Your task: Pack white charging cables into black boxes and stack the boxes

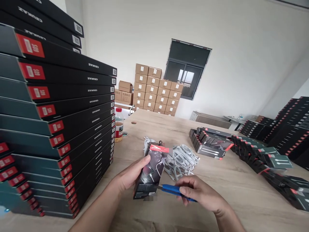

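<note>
A slim black box (152, 170) with a red top band and cable pictures stands tilted in my left hand (134, 170), which grips its left side with the thumb on the front. My right hand (198, 190) is closed around a blue utility knife (171, 189). The knife's tip points left and meets the lower right edge of the box, though whether it cuts in cannot be made out. Behind the box lies a pile of coiled white cables (184, 158), with more coils (147, 143) at its upper left.
Tall stacks of black boxes (96, 103) rise close on the left. A bottle with a red cap (118, 125) stands beside them. Small cable boxes (210, 143) and a row of dark boxes (265, 158) lie on the right of the wooden table (164, 129). Cartons (151, 88) are stacked behind.
</note>
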`<action>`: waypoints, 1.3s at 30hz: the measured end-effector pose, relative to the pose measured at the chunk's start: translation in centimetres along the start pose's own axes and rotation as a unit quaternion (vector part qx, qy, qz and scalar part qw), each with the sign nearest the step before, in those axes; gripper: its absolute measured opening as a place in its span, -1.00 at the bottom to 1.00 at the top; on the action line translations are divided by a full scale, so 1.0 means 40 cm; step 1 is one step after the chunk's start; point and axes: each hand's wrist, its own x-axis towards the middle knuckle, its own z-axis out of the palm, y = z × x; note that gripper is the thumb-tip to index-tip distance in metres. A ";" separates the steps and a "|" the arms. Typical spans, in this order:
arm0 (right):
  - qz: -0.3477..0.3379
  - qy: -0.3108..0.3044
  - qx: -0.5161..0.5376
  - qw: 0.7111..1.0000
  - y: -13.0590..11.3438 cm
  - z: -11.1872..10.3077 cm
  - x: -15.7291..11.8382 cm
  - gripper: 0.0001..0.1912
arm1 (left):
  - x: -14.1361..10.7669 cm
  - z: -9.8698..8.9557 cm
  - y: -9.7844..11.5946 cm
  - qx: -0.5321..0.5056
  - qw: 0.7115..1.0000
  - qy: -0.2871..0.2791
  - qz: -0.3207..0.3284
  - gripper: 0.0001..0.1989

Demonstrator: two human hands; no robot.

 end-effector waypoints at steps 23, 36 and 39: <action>0.108 -0.055 -0.360 0.925 -0.236 0.097 0.157 -0.69 | 0.047 -0.050 -0.091 0.038 0.990 -0.048 0.126 -0.20; 0.096 -0.035 -0.480 0.871 -0.195 0.160 0.120 -0.64 | 0.082 -0.022 -0.100 -0.197 0.979 0.039 0.016 -0.36; 0.043 -0.001 -0.524 0.850 -0.144 0.207 0.073 -0.64 | 0.098 -0.028 -0.091 -0.256 0.963 0.084 -0.014 -0.33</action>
